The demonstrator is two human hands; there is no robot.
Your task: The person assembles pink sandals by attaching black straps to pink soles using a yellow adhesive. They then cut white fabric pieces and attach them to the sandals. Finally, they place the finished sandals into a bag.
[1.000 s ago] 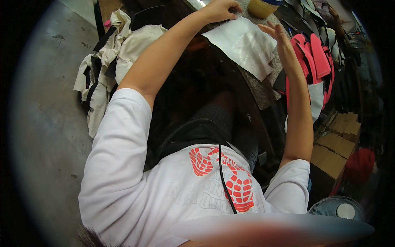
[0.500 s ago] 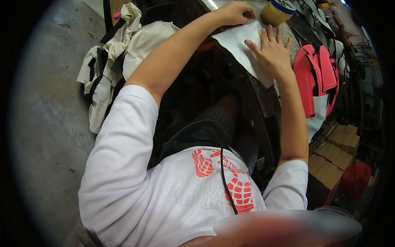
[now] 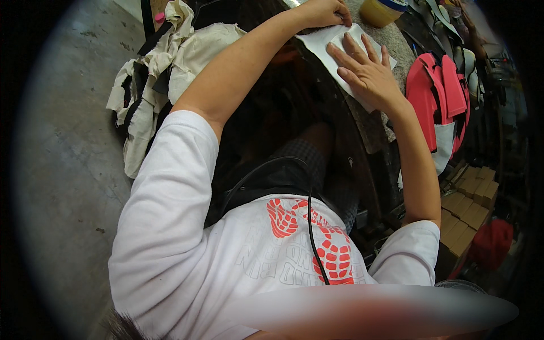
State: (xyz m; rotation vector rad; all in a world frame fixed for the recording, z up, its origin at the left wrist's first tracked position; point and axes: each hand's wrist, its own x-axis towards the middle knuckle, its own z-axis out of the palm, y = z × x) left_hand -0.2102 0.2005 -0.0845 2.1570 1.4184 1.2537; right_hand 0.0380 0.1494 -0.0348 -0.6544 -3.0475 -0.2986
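I see the sheet (image 3: 317, 42), white, lying on the grey speckled worktop (image 3: 401, 48) toward its near edge; its L corner reaches that edge, poss. hanging over, can't tell from my end. The R hand (image 3: 368, 73) is palm-down on the sheet, fingers splayed wide, grip free, thumb on the near-edge side. The L hand (image 3: 326, 12) sits at the sheet's top corner, fingers bent w/ tips right at the rim; I can't tell if it's pinching or only touching. Jar (image 3: 381, 12), yellow w/ blue top, is on the worktop just beyond the sheet, by the far edge, partly cut off by the top of my view. Past that far edge, R of the R hand, I get a pile of pink pieces (image 3: 422, 102) w/ a white piece (image 3: 444, 144) at its lower end. Brown boxes (image 3: 464, 209) are stacked below those, w/ a red thing (image 3: 493, 243) alongside, too dim to ID. Off the near edge, well apart from the sheet, cream cloth (image 3: 204, 56) is heaped, grey floor (image 3: 68, 141) beyond. Black cable (image 3: 311, 238) runs down the white shirt (image 3: 170, 226).
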